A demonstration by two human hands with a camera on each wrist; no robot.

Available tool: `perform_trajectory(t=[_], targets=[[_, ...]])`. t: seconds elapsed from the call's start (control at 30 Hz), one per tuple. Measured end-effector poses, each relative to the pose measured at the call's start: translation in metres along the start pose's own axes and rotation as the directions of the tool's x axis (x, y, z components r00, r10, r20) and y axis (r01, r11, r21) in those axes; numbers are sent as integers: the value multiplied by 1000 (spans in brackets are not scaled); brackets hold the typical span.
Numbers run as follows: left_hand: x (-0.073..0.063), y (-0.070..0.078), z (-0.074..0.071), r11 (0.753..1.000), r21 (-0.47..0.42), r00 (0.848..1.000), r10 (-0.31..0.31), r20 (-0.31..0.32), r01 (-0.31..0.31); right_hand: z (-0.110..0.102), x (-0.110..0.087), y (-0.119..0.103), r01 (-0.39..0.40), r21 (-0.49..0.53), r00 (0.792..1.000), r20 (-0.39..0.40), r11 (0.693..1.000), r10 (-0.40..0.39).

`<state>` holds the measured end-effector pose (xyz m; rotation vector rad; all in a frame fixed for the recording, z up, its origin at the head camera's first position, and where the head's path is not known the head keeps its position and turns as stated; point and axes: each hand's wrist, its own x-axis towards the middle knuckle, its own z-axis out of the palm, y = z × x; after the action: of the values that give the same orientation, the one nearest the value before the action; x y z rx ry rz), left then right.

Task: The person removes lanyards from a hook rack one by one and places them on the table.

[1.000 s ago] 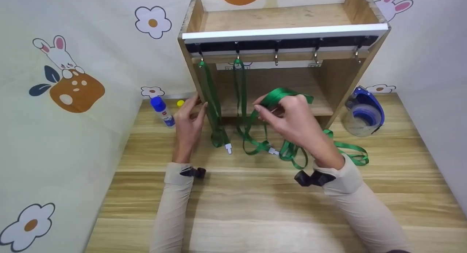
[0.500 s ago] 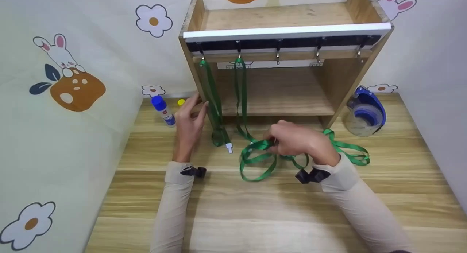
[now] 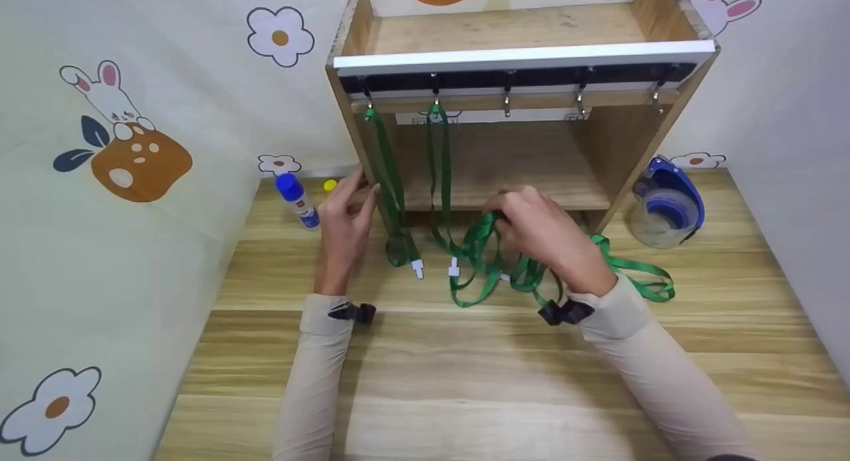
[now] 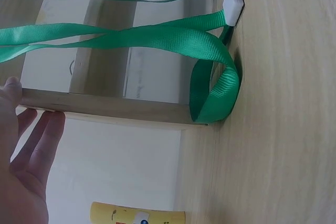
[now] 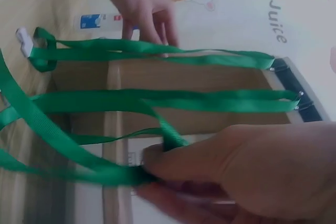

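Note:
Two green lanyards, one at the left and one beside it, hang from hooks on a small wooden shelf. My left hand holds the shelf's left side panel, thumb on one face and fingers on the other. My right hand pinches a bunched green lanyard low before the shelf. Its loops and a white clip dangle near the table, overlapping the second hanging lanyard's lower end. Part of the bunch is hidden behind my right fingers.
More green lanyards lie on the table, one coiled under my right wrist and one further right. A blue-capped glue stick stands left of the shelf, a tape dispenser right. Bare hooks line the rail's right part.
My right hand has brought the bunched lanyard down from before the shelf to the table, then lifted it slightly, and a white clip now shows. My left hand has stayed on the panel.

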<state>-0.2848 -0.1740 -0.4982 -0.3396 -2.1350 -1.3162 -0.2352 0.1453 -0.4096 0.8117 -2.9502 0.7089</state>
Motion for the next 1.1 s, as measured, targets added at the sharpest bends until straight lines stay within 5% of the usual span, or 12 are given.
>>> perform_trajectory(t=[0.2, 0.3, 0.5, 0.67, 0.87, 1.1], targets=[[0, -12, 1, 1000, -10, 1000, -1, 14, 1, 10, 9, 10, 142, 90, 975, -182, 986, -124], [0, -13, 2, 1000, -19, 1000, -4, 13, 4, 17, 9, 14, 211, 138, 963, -200, 968, -181], [0, -13, 2, 1000, -13, 1000, 11, -3, -11, 28, 2, 22, 165, 328, 984, 13, 930, -179], [0, -12, 1, 1000, -19, 1000, 24, -1, -24, 39, 4, 33, 63, 423, 975, 167, 904, -146], [-2, -12, 0, 999, -48, 1000, 7, 26, -5, 62, 12, 55, 12, 421, 972, 206, 907, -109], [-1, -12, 0, 999, -49, 1000, 9, 25, -8, 78, 16, 71, 8, 368, 984, 165, 930, -74]])
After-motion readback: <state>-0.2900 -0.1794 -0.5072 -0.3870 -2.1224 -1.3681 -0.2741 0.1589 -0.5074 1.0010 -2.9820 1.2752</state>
